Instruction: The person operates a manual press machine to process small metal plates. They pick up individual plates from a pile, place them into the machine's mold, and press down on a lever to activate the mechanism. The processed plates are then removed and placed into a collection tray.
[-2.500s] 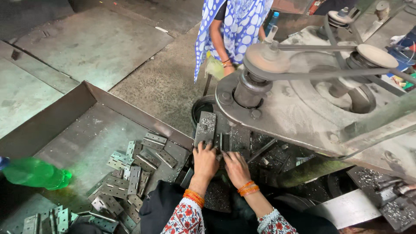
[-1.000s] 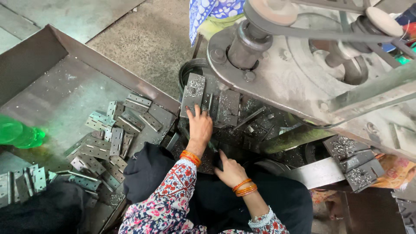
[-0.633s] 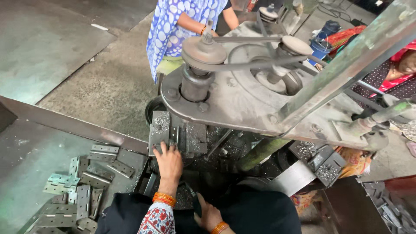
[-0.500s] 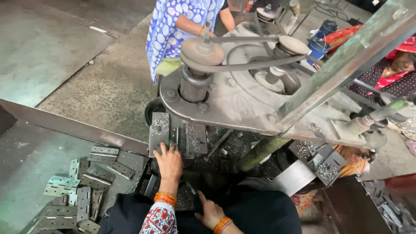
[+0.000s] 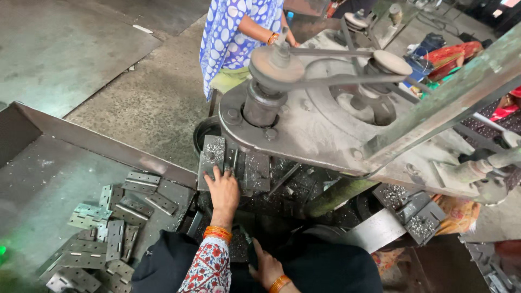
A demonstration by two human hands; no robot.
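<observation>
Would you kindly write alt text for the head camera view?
The left hand reaches to a metal plate under a belt-driven machine, while the right hand rests low. Metal hinges lie in a tray at left.

Grey concrete floor (image 5: 76,43); daylight from above

Dull grey steel hinge plates (image 5: 116,217) lie on a dark grey tray (image 5: 49,179) beside a grey, grime-blackened press machine (image 5: 325,125). Orange bangles (image 5: 217,233) ring a wrist above a red-and-white floral sleeve (image 5: 203,268); a co-worker wears a blue tunic (image 5: 236,27) dotted white.
</observation>
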